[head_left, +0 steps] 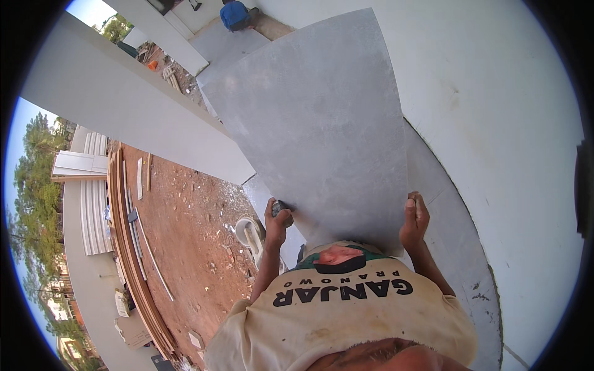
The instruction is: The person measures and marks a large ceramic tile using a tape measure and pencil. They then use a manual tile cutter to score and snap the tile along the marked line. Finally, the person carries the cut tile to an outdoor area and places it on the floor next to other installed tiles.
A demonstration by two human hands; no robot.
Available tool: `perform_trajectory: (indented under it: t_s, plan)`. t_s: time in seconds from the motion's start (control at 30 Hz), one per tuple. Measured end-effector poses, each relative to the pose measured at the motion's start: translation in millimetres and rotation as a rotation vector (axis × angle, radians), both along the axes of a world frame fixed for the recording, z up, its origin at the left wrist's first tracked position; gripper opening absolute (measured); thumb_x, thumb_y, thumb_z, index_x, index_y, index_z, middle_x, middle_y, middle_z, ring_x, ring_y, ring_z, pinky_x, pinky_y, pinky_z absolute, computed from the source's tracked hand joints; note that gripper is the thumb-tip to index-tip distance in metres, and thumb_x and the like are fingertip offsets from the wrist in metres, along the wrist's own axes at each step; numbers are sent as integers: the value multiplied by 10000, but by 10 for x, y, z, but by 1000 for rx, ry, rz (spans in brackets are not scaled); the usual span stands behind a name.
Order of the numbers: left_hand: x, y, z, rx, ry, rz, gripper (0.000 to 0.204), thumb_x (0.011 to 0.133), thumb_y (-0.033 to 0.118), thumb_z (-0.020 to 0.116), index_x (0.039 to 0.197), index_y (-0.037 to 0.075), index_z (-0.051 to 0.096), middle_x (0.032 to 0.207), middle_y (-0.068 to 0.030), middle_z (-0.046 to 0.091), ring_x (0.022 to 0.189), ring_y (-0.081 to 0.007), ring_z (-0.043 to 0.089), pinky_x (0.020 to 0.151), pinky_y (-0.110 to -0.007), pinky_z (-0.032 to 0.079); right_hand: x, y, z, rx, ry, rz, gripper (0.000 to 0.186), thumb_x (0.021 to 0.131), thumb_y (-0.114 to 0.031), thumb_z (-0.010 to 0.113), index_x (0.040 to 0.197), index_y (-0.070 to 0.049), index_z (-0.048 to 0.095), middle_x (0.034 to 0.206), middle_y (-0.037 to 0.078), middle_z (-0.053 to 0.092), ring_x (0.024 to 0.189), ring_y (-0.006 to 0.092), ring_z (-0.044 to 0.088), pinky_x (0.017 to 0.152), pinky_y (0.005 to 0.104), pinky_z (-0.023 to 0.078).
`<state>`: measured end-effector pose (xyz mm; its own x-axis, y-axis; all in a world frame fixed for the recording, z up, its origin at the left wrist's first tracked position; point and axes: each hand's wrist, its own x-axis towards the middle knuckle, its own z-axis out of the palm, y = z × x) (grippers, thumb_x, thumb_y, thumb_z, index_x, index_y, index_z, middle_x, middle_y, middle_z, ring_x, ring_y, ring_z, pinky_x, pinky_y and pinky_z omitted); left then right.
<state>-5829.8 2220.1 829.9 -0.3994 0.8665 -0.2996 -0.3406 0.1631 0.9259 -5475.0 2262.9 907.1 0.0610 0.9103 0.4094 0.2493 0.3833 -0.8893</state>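
Note:
A large grey rectangular tile (322, 117) stretches out in front of my body, its near edge close to my shirt. My left hand (276, 224) is closed round a small dark grey block (283, 207) at the tile's left edge; whether the fingers also touch the tile is hard to make out. At the right edge, my right hand (414, 222) is closed on the tile, thumb up, with part of the fingers hidden. Grey floor tiles (424, 167) show beneath and to the right of it.
A white wall (495, 123) runs along the right. On the left, a white pillar (142, 117) stands beside red soil (185, 216) with debris, long planks (133, 247) and a white bucket (245, 227). At the far end a person in blue (235, 15) crouches on the floor.

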Motion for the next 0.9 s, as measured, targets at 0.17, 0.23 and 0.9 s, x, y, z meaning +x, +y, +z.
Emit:
perform_trajectory:
  t_s: [0.17, 0.23, 0.9]
  plan:
    - [-561, 1019, 226, 25, 30, -22, 581, 717, 29, 609, 1275, -3, 448, 899, -61, 569, 736, -149, 567, 642, -271, 482, -551, 866, 101, 70, 62, -89, 272, 1028, -194, 394, 902, 4, 529, 785, 41, 482, 704, 112, 413, 638, 267, 361]
    - [-718, 1437, 380, 39, 40, -39, 529, 707, 20, 588, 1226, 6, 489, 904, -62, 575, 746, -160, 579, 667, -265, 488, -757, 1225, 99, 55, 92, -104, 276, 1031, -204, 394, 905, -2, 534, 797, 42, 486, 721, 114, 417, 658, 261, 368]
    - [-3320, 5766, 1179, 112, 499, -37, 502, 723, 64, 631, 1208, -19, 530, 839, -23, 548, 696, -103, 506, 631, -247, 434, -2946, 4897, -62, -310, -90, -23, 234, 1020, -169, 449, 1004, 43, 548, 726, 160, 561, 644, 238, 561, 624, 357, 458]
